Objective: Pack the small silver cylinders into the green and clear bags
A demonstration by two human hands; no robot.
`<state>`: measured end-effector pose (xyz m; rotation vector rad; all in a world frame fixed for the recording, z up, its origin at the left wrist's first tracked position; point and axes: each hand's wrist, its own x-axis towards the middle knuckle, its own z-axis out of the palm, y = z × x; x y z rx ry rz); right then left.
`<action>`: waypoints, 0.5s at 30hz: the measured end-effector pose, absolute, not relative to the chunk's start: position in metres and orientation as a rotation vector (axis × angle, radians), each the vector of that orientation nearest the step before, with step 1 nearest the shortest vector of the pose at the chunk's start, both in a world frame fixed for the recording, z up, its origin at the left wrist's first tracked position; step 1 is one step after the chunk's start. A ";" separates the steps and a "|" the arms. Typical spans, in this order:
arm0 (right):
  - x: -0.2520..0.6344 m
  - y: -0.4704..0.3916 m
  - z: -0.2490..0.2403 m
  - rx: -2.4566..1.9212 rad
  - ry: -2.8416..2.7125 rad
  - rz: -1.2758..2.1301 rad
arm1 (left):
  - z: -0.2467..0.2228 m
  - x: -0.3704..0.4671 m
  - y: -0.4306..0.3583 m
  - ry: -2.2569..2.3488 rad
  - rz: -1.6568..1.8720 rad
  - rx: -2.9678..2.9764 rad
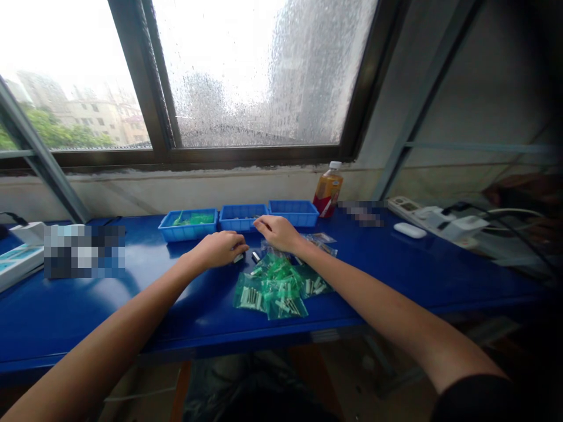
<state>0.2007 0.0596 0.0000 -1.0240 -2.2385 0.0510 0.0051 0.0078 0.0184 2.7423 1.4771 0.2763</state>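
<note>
My left hand [221,248] rests low over the blue table, its fingers curled round a small pale piece [238,258] that shows beneath them. Over the front edge of the middle blue bin [243,225] is my right hand [276,232], fingers bent together at the small parts inside; what they grip is too small to name. Several green bags [284,287] of small metal and white parts lie in a pile in front of my hands. A small dark and silver piece [255,257] lies beside my left hand. Clear bags [320,239] lie partly behind my right forearm.
The left bin [188,232] holds green bags; the right bin [293,220] stands beside the middle one. A drink bottle [328,190] stands behind them. A white case [410,230] and power strip [407,205] are at right, another strip [21,256] at left.
</note>
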 end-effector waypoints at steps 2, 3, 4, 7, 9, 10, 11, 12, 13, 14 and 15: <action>0.200 0.057 0.001 -1.000 -2.264 0.070 | 0.021 -0.003 0.010 1.453 0.208 2.695; 0.200 0.056 0.002 -0.985 -2.275 0.084 | 0.022 -0.006 0.010 1.439 0.164 2.662; 0.199 0.055 0.003 -0.966 -2.285 0.101 | 0.023 -0.008 0.010 1.426 0.118 2.625; 0.197 0.051 0.003 -0.920 -2.319 0.143 | 0.023 -0.010 0.011 1.352 0.055 2.519; 0.195 0.049 0.002 -0.904 -2.347 0.166 | 0.020 -0.008 0.014 1.273 0.115 2.482; 0.194 0.049 0.001 -0.894 -2.362 0.176 | 0.019 -0.008 0.016 1.248 0.173 2.470; 0.194 0.048 0.000 -0.878 -2.376 0.182 | 0.017 -0.007 0.019 1.238 0.243 2.456; 0.193 0.047 -0.001 -0.856 -2.387 0.184 | 0.015 -0.007 0.021 1.240 0.313 2.440; 0.192 0.046 -0.001 -0.830 -2.396 0.183 | 0.014 -0.008 0.024 1.245 0.373 2.422; 0.191 0.044 -0.001 -0.804 -2.405 0.179 | 0.012 -0.008 0.026 1.256 0.423 2.406; 0.190 0.042 -0.001 -0.782 -2.414 0.173 | 0.010 -0.009 0.028 1.272 0.466 2.393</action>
